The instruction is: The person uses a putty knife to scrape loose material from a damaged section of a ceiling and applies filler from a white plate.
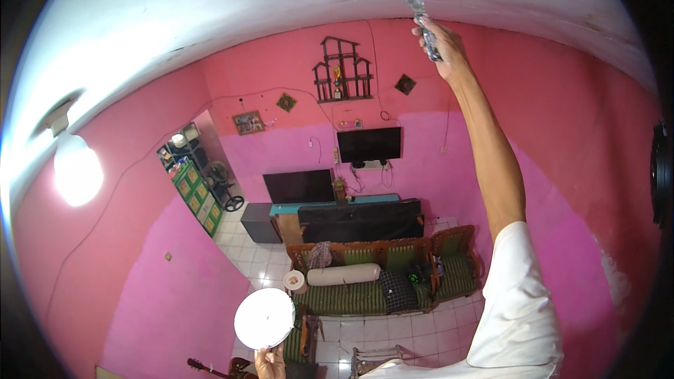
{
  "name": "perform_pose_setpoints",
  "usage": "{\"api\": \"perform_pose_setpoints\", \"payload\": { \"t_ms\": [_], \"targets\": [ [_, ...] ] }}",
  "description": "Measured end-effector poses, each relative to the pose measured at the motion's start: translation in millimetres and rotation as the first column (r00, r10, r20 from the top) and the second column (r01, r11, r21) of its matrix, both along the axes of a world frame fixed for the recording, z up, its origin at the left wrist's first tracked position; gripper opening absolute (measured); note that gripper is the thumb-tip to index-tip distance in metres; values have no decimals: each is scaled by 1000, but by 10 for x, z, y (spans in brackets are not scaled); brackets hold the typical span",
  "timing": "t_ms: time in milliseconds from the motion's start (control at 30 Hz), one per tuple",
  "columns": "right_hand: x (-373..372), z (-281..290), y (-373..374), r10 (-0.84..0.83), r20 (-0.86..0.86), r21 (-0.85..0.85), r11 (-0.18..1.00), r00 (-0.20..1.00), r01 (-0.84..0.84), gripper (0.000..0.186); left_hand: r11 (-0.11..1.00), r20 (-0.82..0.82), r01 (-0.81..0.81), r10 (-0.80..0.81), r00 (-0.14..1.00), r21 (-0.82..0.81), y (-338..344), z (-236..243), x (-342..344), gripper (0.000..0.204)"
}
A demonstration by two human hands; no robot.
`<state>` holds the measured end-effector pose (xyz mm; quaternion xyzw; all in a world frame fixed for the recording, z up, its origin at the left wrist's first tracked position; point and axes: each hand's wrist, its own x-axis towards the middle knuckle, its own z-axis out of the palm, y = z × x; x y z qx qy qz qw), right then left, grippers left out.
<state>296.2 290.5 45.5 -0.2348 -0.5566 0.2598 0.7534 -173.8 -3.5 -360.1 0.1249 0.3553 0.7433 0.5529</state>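
My right arm, in a white sleeve, reaches up toward the white ceiling (pixel 246 21). In my right hand (pixel 449 49) is a putty knife (pixel 414 1), its handle wrapped by my fingers. The stained blade points up and left, close to the ceiling; whether it touches I cannot tell. Low in the view, my left hand (pixel 270 365) grips the lower edge of a round white disc (pixel 265 318), like a plate or lid. Its face is bare white with a tiny mark near the middle.
A lit bulb (pixel 77 172) hangs from the ceiling at left. Far below stand a green striped wooden sofa (pixel 344 302) with a bolster (pixel 344 274), two dark televisions (pixel 370 144), and a guitar (pixel 235 367). A dark wall shelf (pixel 342 74) hangs on the pink wall.
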Motion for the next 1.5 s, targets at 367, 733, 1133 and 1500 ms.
{"api": "perform_pose_setpoints", "payload": {
  "t_ms": [367, 733, 1133, 1500],
  "targets": [
    [-322, -539, 22, -2, 0, -72, 997, 1000, 2, 31, 1000, 43, 18, -18, 999, -11, 17, -69, -72, 62],
    [-583, -19, 474, 65, -161, -49, 996, 985, -74, 22, 1000, 61, 0, -2, 998, 26, -5, -202, -77, 58],
    [-940, 127, -297, 65, -189, 12, 998, 980, -64, 20, 989, 65, 42, -52, 997, 144, -72, -246, -136, 51],
    [-1405, 46, -1565, -8, -112, 21, 1000, 994, 11, 24, 978, 87, 148, -162, 983, 148, -277, -109, -180, 45]
  ]
}}
